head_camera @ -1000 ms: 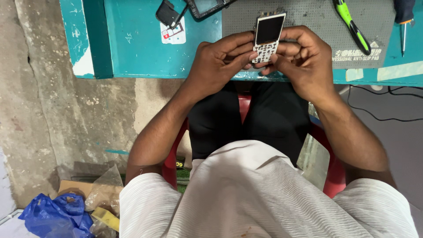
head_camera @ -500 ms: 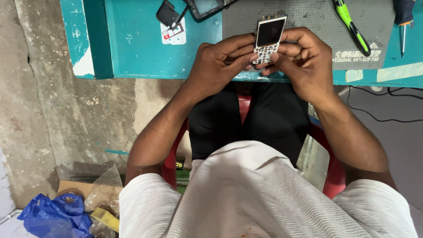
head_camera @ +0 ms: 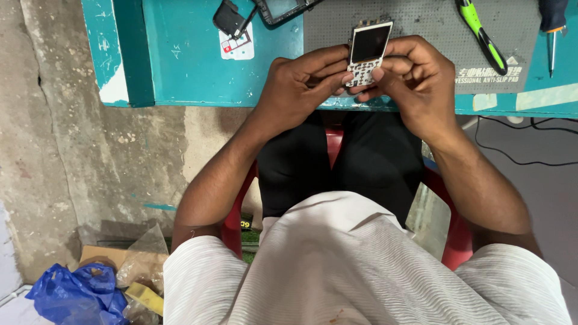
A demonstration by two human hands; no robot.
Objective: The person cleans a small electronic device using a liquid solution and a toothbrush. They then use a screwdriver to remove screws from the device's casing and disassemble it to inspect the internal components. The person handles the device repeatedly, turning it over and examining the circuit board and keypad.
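Phone board (head_camera: 367, 53) unmoved, pinched between left hand (head_camera: 299, 90), right hand (head_camera: 415, 81).

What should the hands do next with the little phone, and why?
Probably lay the small phone flat on the grey mat. Both the left hand and right hand pinch it in mid-air, and the green-handled tool lies untouched.

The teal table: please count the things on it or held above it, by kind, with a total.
Keypad phone, held by left hand and right hand: 1
Grey mat: 1
Hand tools, green-handled tool and screwdriver: 2
Black phone parts: 2
Small card: 1
Total: 7
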